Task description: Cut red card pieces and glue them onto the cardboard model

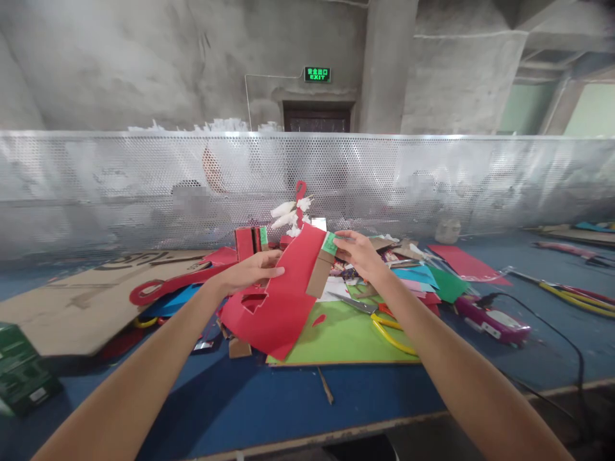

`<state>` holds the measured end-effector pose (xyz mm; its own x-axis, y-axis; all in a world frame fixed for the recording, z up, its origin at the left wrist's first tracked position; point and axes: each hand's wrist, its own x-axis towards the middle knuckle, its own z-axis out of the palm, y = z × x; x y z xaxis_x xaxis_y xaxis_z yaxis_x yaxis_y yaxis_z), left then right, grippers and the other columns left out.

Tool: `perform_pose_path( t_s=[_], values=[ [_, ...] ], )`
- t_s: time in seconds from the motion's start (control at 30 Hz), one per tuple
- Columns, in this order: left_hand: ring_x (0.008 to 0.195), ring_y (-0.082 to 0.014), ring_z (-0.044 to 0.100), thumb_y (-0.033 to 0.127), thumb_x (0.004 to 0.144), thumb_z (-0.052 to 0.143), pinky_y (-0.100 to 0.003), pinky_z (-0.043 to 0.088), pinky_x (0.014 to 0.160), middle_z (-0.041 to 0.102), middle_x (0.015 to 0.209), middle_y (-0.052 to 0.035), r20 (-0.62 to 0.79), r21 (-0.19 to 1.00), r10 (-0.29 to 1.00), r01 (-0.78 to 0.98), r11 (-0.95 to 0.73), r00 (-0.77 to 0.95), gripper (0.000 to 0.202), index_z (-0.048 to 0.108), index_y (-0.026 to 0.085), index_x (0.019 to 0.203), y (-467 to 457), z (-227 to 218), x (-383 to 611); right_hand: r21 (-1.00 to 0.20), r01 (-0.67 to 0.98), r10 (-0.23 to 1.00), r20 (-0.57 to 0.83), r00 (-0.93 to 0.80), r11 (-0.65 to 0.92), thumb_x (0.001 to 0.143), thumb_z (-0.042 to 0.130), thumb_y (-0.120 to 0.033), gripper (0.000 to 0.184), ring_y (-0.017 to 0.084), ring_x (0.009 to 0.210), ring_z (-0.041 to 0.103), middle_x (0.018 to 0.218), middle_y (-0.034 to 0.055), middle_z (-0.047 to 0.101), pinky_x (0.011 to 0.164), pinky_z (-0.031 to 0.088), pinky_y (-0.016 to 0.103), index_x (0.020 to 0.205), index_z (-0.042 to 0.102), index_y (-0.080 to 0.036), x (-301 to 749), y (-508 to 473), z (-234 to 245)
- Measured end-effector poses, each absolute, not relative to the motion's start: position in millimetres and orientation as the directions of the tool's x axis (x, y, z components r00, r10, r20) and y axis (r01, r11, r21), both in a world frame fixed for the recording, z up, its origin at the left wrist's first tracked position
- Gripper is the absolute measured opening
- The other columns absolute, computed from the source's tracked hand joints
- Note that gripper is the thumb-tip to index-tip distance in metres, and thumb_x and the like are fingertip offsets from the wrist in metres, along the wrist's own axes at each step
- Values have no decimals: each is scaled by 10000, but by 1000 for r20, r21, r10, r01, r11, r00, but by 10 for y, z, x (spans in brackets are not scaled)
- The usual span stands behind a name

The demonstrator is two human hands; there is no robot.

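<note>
Blue surface [202,410], bearing the work at its middle. A lime-green sheet [348,342] lies on it, partly hidden by the red sheet [293,275], which is held tilted above. The left hand [252,267] pinches the red sheet's left edge, fingers narrow about it, presumably to leave the broad face uncovered. Scissors [368,308] with yellow handles rest on the lime-green sheet, handily near the right forearm. Smallest, a cardboard strip [318,276] slants along the red sheet's right side; the right hand [359,255] grips its green end, probably to steady its angle.
</note>
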<state>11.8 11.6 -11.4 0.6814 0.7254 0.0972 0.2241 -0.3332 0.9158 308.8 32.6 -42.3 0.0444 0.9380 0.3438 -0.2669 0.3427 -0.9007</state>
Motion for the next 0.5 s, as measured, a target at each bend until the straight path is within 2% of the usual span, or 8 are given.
perform_pose_path(
  t_s=[0.1,0.23,0.33,0.5],
  values=[
    [958,-252,710,444,854,741,-353,564,797,729,1141,-136,30,946,723,214,-244,690,532,618,190,1304,9,-93,198,-862,-307,914,395,90,403,661,872,-306,395,155,751,691,817,-4,715,731,589,293,975,652,-206,3014,271,-383],
    [953,-281,730,445,824,782,-388,583,809,752,1121,-144,-18,959,776,232,-166,630,480,677,160,1195,-81,-97,347,-834,-287,882,446,151,471,667,855,-354,396,168,745,688,813,-8,716,717,588,309,996,685,-212,2897,242,-391],
    [946,-266,734,417,830,785,-382,587,815,745,1152,-147,-9,983,783,150,-109,623,465,671,165,1204,-106,-111,404,-842,-281,888,430,166,460,657,846,-354,362,180,757,696,840,12,735,720,587,315,959,721,-199,2836,262,-430],
    [877,-211,731,365,843,780,-318,586,765,735,1157,-139,23,998,754,26,-53,657,535,606,189,1317,-58,-103,312,-821,-397,912,360,198,410,621,866,-297,334,149,715,680,802,-8,732,694,583,280,900,719,-188,2868,284,-421]
  ],
)
